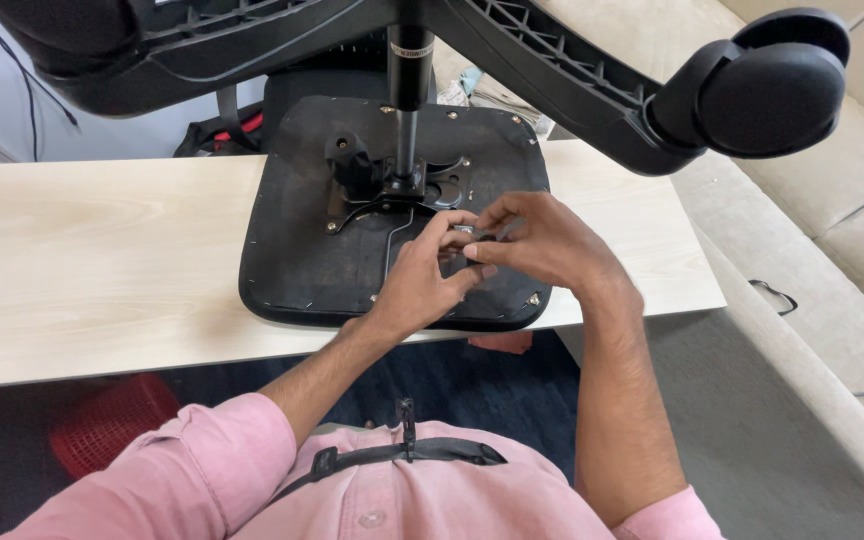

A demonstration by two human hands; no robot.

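From the head camera, looking down: an upturned black chair seat (pixel 297 250) lies flat on the pale wooden desk (pixel 82 260), its underside facing up. A chrome gas column (pixel 408 110) rises from the metal mechanism plate (pixel 392 185) at the seat's centre toward twelve o'clock, where the black star base (pixel 252 40) spreads across the top of the frame; one caster wheel (pixel 782 85) hangs out at about two o'clock.

Both hands meet over the seat's lower right quarter, at roughly five o'clock from the column foot. The left hand (pixel 422 285) comes up from seven o'clock, fingers curled in a closed grip around a small dark part (pixel 474 240). The right hand (pixel 542 245) reaches in from four o'clock, and its thumb and forefinger pinch the same part from the other side. The part is mostly hidden by the fingers, so it may be a knob or a fitting; I cannot tell which, nor its long axis. It sits between the two grips, touching both, just above the seat surface, and neither hand is clearly nearer.

A red basket (pixel 112 420) stands under the desk at eight o'clock, and a beige sofa (pixel 832 240) runs along the right.
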